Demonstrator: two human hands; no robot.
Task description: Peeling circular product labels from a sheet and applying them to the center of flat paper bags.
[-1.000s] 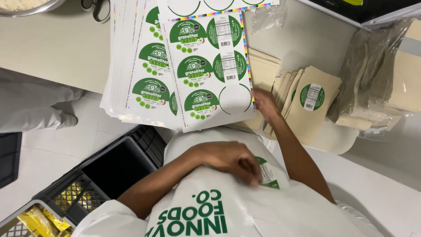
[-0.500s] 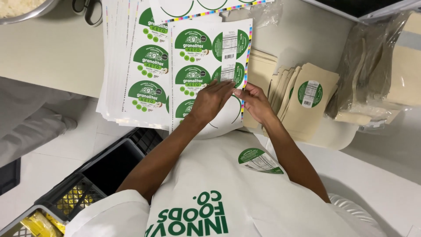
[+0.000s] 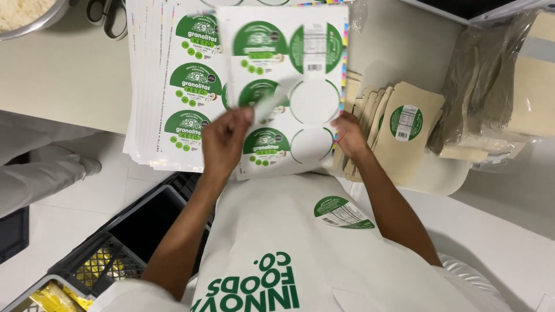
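Observation:
My left hand (image 3: 222,144) pinches a round green label (image 3: 267,103), blurred and edge-on, lifted just off the top label sheet (image 3: 289,58). On the sheet's right column, two white blank circles (image 3: 312,121) show where labels are gone. My right hand (image 3: 350,136) grips the sheet's right edge low down. The sheet lies on a stack of similar label sheets (image 3: 167,86) on the beige table (image 3: 63,75). Another green label (image 3: 341,212) is stuck on my white apron (image 3: 272,231).
Tan paper pouches (image 3: 399,156), the top one bearing a green label (image 3: 406,122), lie fanned to the right, next to bagged pouches (image 3: 491,98). A metal bowl (image 3: 26,17) and scissors (image 3: 107,13) sit at the back left. A black crate (image 3: 115,248) stands on the floor below. Another person's white-clad limb (image 3: 40,173) is at the left.
My left hand rose from the apron to the sheet, took hold of a label beside my right hand, and peeled it off to the left. A second blank circle now shows.

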